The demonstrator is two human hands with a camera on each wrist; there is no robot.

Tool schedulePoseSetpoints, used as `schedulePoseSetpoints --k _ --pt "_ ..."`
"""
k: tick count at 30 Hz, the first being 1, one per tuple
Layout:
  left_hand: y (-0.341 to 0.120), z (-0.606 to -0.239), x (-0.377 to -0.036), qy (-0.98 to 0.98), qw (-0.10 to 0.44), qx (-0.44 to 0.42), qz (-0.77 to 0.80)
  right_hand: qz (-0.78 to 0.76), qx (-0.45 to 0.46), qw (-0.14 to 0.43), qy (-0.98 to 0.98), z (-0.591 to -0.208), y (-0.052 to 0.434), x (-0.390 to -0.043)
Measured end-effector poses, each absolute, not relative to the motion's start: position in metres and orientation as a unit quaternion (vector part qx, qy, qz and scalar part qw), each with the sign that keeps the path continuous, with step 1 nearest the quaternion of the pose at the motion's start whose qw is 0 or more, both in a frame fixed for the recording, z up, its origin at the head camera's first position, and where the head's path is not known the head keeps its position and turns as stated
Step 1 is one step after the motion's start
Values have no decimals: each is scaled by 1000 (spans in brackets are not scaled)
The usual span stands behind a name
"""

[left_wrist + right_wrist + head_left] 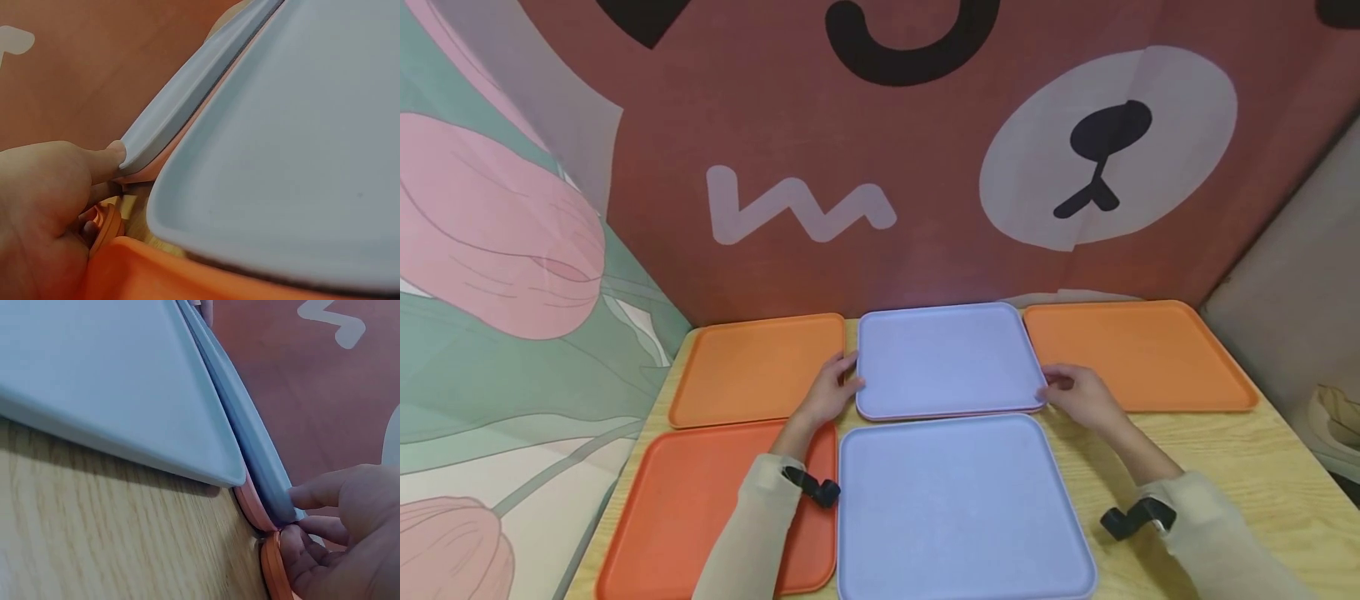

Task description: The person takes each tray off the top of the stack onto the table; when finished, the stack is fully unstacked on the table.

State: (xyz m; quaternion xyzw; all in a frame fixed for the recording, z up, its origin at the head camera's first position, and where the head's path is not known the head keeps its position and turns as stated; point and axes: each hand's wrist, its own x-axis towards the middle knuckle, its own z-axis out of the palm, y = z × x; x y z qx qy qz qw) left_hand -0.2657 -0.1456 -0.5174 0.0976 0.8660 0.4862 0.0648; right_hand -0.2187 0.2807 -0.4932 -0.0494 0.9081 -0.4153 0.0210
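Observation:
At the back middle of the table lies a lavender tray on top of a pink tray, whose edge shows beneath it in the right wrist view. My left hand grips the lavender tray's left rim, thumb on top and fingers lower at the side. At the right rim, near the front corner, my right hand pinches the same tray between thumb and fingers. Directly in front is a second, bluish-lavender tray, which neither hand touches.
Orange trays flank the middle one, at the back left and back right. A red-orange tray lies at the front left, under my left forearm. Behind the wooden table rises a printed cloth backdrop.

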Motion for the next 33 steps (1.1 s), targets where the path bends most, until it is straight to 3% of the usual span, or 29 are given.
schedulePoseSetpoints --k 7,18,26,33 --pt "-144 -516 -265 868 56 96 484 -612 -32 62 788 -493 274 -218" --pt "-143 -515 -264 868 55 96 484 -799 -115 143 573 -501 280 -214" --pt "-144 -515 -263 872 60 100 476 -851 -71 143 501 -503 278 -207" --pt "-145 -516 -263 878 34 118 463 -875 -89 126 459 -508 280 -202"
